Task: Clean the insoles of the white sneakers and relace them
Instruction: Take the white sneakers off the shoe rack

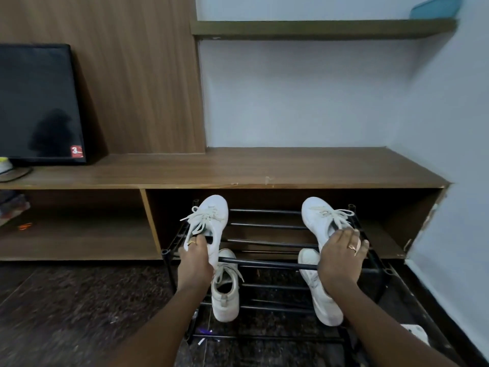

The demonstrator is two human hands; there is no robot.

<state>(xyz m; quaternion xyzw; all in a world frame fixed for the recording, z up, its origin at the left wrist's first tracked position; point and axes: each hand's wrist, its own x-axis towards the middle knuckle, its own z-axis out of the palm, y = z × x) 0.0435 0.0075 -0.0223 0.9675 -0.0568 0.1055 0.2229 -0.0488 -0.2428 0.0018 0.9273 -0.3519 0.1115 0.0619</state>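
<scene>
Two white laced sneakers sit on the top tier of a black metal shoe rack (267, 263). My left hand (194, 256) grips the heel end of the left sneaker (213, 221), fingers curled into its opening. My right hand (341, 256) grips the heel end of the right sneaker (318, 218), fingers spread over its collar. Both toes point away from me, laces tied. A second white pair lies on the lower tier: one shoe (225, 290) on the left, the other (321, 295) on the right, partly hidden by my right wrist.
The rack stands in the open bay of a long wooden cabinet (264, 168). A dark monitor (39, 102) sits on the cabinet at left. A wall shelf (317, 29) holds a teal container (434, 7). Dark speckled floor (79, 313) lies in front.
</scene>
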